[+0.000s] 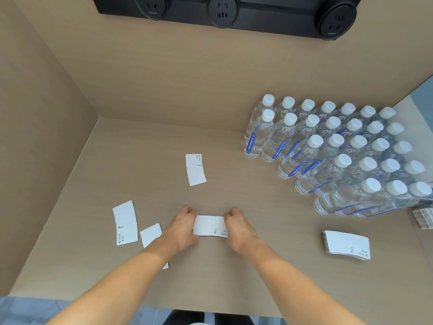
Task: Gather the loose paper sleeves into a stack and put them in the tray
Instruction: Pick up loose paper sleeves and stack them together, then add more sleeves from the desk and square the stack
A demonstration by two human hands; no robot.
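A small stack of white paper sleeves (pixel 209 225) lies flat on the tan table near its middle front. My left hand (pixel 181 227) grips its left end and my right hand (pixel 236 227) grips its right end. Loose sleeves lie around: one (pixel 195 169) farther back, one (pixel 125 222) at the left, and one (pixel 151 234) partly hidden under my left forearm. A thicker stack of sleeves (pixel 346 245) rests at the right. At the right edge a clear tray (pixel 423 218) holding more sleeves is only partly in view.
Several rows of water bottles (pixel 335 148) with white caps fill the back right of the table. Tan walls close the left and back. A black socket strip (pixel 222 12) is mounted on the back wall. The table's front edge (pixel 210 310) runs near my body.
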